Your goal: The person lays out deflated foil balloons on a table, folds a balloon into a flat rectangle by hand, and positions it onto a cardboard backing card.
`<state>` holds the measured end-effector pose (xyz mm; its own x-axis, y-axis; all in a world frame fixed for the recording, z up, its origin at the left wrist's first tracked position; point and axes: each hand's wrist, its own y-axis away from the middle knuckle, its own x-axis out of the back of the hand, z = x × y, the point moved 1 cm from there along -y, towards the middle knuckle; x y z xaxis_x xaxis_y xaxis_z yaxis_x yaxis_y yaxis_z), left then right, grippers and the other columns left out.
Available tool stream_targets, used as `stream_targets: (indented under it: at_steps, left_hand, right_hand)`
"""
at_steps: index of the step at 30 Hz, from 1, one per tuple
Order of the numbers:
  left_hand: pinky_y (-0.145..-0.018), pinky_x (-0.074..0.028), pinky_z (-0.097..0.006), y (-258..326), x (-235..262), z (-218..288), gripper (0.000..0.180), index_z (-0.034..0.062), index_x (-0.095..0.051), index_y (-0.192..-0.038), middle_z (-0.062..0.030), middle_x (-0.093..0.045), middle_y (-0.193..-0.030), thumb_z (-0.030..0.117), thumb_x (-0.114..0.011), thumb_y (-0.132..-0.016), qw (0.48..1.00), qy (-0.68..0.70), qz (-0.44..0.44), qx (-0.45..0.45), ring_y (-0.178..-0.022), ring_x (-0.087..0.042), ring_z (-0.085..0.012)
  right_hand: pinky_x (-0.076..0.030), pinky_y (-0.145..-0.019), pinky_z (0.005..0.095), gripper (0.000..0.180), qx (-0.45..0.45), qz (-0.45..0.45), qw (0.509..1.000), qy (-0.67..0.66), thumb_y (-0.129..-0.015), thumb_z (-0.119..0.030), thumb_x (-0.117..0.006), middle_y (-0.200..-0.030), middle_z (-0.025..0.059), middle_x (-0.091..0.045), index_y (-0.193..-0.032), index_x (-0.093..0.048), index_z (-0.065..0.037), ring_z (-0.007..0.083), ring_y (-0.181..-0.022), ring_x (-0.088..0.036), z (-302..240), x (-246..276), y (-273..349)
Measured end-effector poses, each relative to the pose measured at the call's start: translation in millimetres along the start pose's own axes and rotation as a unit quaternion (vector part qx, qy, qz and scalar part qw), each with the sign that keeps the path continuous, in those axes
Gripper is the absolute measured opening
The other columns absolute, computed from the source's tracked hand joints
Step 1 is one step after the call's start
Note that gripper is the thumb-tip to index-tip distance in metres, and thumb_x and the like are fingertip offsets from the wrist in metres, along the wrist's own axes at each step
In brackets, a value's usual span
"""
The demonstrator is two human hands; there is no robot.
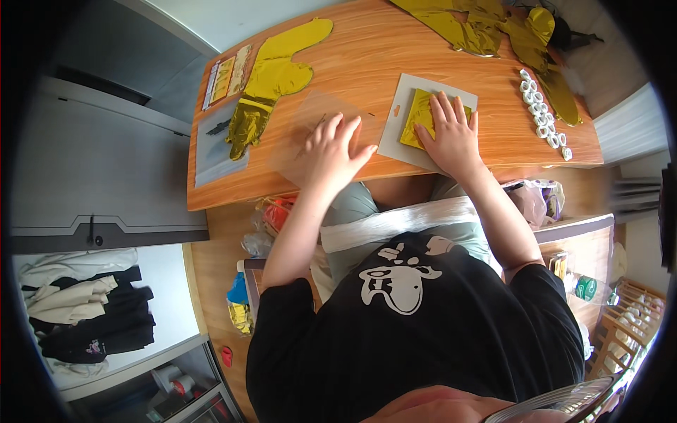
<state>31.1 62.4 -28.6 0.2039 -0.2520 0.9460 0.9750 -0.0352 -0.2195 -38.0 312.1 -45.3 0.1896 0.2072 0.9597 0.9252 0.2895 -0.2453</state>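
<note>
My right hand point(455, 137) lies flat, fingers spread, on a folded square of gold foil point(416, 120). That square rests on a grey card point(393, 134) with a small hang hole. My left hand point(331, 155) is open, its fingers apart, over a clear plastic sleeve point(300, 127) on the table. Whether its fingertips touch the sleeve, I cannot tell. Farther left, a flat uninflated gold foil balloon point(282, 63) is stretched out, its lower end bunched up over another clear bag point(218, 148).
The wooden table point(352, 56) carries more gold foil balloons point(472, 28) at the far right. Several small white rolls point(539, 109) line the right side. Small printed packs point(226, 77) lie at the far left edge. Plastic bags point(532, 197) sit below the front edge.
</note>
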Motion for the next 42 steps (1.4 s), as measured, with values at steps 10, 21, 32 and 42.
stream_targets:
  at_steps: [10,21,32,42]
  left_hand:
    - [-0.116,-0.028,-0.059,-21,-26,24,0.065,0.0184,-0.051,-0.149,-0.0189,-0.042,-0.156,0.058,-0.057,-0.097,0.990,-0.026,0.045,0.129,-0.144,-0.038,-0.0412]
    - [-0.119,-0.027,-0.058,-45,-37,30,0.073,0.0101,-0.039,-0.156,-0.0223,-0.035,-0.162,0.055,-0.052,-0.100,0.986,0.035,0.013,0.162,-0.147,-0.033,-0.0435]
    - [-0.124,-0.015,-0.060,-27,-22,2,0.089,0.0053,-0.030,-0.160,-0.0256,-0.023,-0.167,0.064,-0.052,-0.097,0.995,-0.008,-0.038,0.091,-0.156,-0.018,-0.0416]
    - [-0.126,-0.013,-0.057,-36,-17,16,0.080,0.0052,-0.029,-0.161,-0.0241,-0.021,-0.168,0.058,-0.042,-0.103,0.985,0.002,-0.079,0.151,-0.157,-0.015,-0.0419]
  right_hand:
    - [-0.019,-0.122,0.0639,0.073,-0.058,0.002,0.998,0.014,-0.101,-0.054,-0.051,-0.164,0.0129,-0.036,-0.156,-0.040,-0.007,0.0384,-0.153,-0.029,2,-1,-7]
    - [-0.018,-0.122,0.0645,0.074,-0.086,0.009,0.996,0.007,-0.101,-0.053,-0.050,-0.164,0.0135,-0.035,-0.156,-0.039,-0.005,0.0395,-0.153,-0.027,-7,-4,-13]
    - [-0.021,-0.120,0.0659,0.073,-0.034,0.024,0.999,-0.007,-0.100,-0.051,-0.052,-0.163,0.0148,-0.037,-0.155,-0.041,-0.005,0.0405,-0.152,-0.030,-7,-8,-18]
    - [-0.021,-0.121,0.0648,0.073,-0.012,0.013,1.000,-0.007,-0.100,-0.053,-0.051,-0.164,0.0138,-0.036,-0.155,-0.040,-0.006,0.0393,-0.152,-0.030,-14,-9,-25]
